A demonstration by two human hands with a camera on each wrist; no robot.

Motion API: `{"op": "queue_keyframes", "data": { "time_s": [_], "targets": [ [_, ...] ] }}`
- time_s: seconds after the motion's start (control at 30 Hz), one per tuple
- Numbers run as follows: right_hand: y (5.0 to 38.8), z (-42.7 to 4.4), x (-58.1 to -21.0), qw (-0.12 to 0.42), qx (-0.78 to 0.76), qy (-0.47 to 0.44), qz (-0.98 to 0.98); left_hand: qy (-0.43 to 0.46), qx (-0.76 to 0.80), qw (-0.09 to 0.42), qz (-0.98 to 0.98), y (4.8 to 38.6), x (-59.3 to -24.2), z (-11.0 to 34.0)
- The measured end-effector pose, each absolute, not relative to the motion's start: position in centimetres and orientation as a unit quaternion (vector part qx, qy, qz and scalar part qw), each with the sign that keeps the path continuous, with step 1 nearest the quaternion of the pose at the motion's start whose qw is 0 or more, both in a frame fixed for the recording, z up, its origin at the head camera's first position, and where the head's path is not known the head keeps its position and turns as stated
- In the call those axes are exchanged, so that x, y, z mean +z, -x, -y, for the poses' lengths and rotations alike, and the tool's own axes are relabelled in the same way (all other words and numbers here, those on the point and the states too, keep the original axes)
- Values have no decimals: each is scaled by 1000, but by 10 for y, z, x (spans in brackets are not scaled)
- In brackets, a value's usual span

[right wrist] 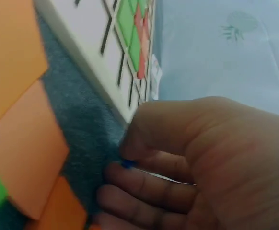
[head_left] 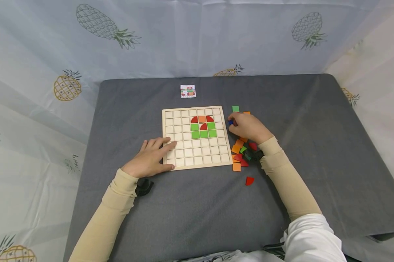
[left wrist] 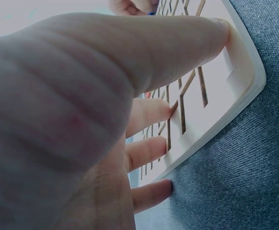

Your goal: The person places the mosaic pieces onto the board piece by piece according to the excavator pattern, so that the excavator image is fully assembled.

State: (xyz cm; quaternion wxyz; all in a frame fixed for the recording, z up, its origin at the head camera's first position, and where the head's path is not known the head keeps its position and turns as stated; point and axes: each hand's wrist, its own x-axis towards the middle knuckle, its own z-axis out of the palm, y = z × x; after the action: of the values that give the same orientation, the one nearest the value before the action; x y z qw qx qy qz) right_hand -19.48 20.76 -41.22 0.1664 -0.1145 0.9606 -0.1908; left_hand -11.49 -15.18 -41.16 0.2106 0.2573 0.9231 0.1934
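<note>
A wooden grid board lies on the grey cloth. Set in its cells are several green squares, an orange square and red quarter-round pieces. Across the board's left edge rests my left hand, fingers spread; the left wrist view shows its thumb lying on the rim. Just right of the board, my right hand pinches a small blue piece between thumb and forefinger. Most of that piece is hidden by the fingers, so its shape is unclear.
Loose orange squares, red pieces and green ones lie in a pile along the board's right side. One red quarter-round sits apart, nearer me. A green square is beyond my right hand. Behind the board lies a small pattern card.
</note>
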Motion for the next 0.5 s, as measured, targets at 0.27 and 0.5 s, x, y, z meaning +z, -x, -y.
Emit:
{"op": "queue_keyframes", "data": {
  "time_s": [0.27, 0.5],
  "targets": [
    [194, -207, -417, 138, -191, 83, -968, -257, 196, 213, -922, 116, -411, 152],
    [193, -209, -416, 120, -243, 87, -959, -257, 197, 215, -921, 115, -410, 153]
  ]
}}
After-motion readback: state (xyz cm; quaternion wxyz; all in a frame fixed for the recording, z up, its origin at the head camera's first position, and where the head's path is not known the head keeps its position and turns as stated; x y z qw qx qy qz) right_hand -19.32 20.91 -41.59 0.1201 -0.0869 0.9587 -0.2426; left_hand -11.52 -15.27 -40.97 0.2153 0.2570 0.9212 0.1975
